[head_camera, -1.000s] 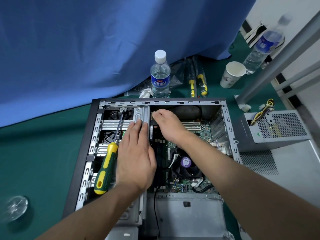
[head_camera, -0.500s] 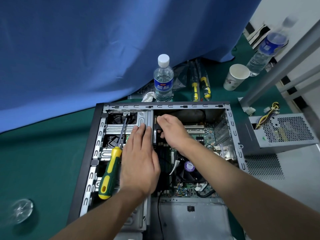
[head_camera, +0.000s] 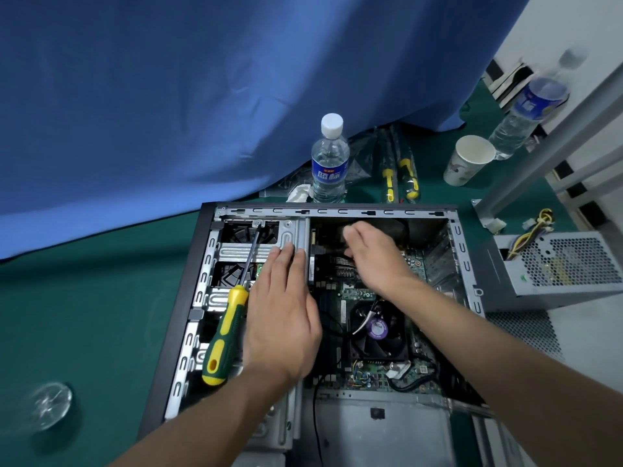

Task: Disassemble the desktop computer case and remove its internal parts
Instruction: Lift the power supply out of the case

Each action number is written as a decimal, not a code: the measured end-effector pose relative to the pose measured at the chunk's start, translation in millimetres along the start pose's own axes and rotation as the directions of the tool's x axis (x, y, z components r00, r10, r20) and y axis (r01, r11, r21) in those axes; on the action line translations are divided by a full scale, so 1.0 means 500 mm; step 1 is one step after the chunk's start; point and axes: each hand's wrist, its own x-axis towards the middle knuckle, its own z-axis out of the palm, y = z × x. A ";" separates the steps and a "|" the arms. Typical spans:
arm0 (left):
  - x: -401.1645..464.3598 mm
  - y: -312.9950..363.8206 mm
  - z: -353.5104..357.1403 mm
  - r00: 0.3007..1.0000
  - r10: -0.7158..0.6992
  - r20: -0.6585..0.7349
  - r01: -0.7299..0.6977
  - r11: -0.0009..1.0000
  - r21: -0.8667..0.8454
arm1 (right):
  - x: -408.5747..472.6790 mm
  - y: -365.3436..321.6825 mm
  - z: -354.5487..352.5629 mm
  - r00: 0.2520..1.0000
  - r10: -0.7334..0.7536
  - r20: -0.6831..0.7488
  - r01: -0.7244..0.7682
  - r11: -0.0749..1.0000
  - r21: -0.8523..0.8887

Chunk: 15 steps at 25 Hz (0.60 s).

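Computer case (head_camera: 209,264) lies open on its side on the green bench (head_camera: 84,315). Our left hand (head_camera: 283,318) rests flat on the drive cage (head_camera: 242,252), fingers (head_camera: 286,261) straight and together, gripping nothing. A yellow-green screwdriver (head_camera: 224,335) lies just beside it on the cage. Our right hand (head_camera: 374,257) reaches deep over the motherboard (head_camera: 357,293); its fingers curl out of sight, so we cannot tell what they hold. CPU fan (head_camera: 377,332) shows between our forearms. Power supply (head_camera: 559,264) sits outside, right.
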 end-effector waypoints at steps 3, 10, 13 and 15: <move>0.000 0.000 -0.001 1.000 0.003 -0.003 -0.003 1.000 0.000 | -0.040 0.006 -0.024 0.990 -0.122 -0.064 0.113 0.985 -0.132; 0.000 0.000 -0.001 1.000 0.002 -0.004 -0.002 1.000 0.003 | -0.172 -0.002 -0.074 0.956 -0.292 -0.011 0.277 0.917 -0.288; 0.001 0.001 0.000 1.000 -0.003 0.011 0.003 1.000 0.005 | -0.228 0.003 -0.061 0.959 -0.240 0.148 0.277 0.899 -0.339; 0.001 -0.001 0.000 1.000 -0.004 0.011 0.004 1.000 0.011 | -0.257 0.014 -0.035 0.948 -0.208 0.242 0.293 0.866 -0.404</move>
